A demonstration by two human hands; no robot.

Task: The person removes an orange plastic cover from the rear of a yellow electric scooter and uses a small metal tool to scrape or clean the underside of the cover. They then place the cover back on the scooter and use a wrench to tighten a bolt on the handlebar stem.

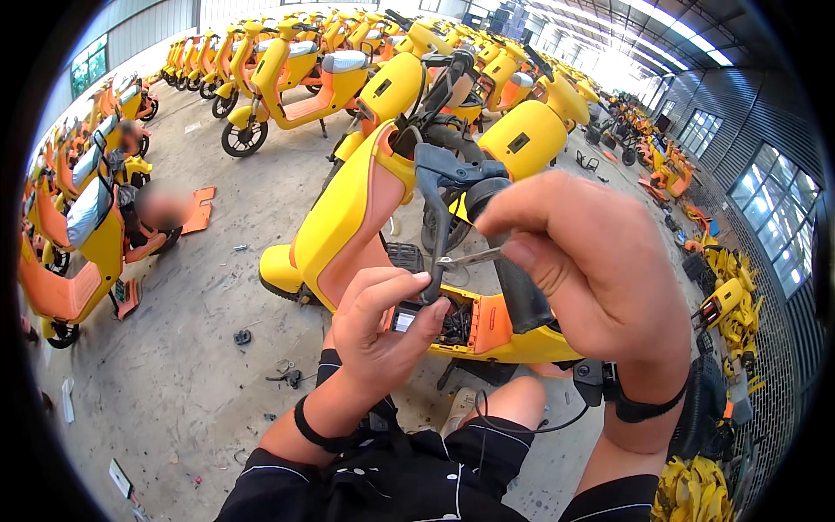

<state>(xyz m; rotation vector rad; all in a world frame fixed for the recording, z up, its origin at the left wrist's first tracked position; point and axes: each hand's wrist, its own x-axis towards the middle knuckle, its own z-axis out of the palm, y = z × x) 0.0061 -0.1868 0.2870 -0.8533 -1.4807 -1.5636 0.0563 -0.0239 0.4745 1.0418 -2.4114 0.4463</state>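
A yellow and orange scooter [335,217] stands in front of me. From its handlebar a black brake lever [439,217] reaches toward me, and my left hand [374,326] pinches its end between thumb and fingers. My right hand [600,270] is closed on a thin silver metal tool [477,257], whose exact kind I cannot make out. The tool's far tip meets the lever just above my left fingertips. Beside it hangs the black handlebar grip [524,300], partly behind my right hand. Below, an opened compartment [457,322] in the scooter shows dark wiring.
Rows of yellow scooters [291,74] fill the back of the hall, and more scooters [78,261] stand at the left. Loose yellow panels [735,304] pile up along the right wall. Small dark parts [242,337] lie on the concrete floor. A cable runs from my right wrist strap.
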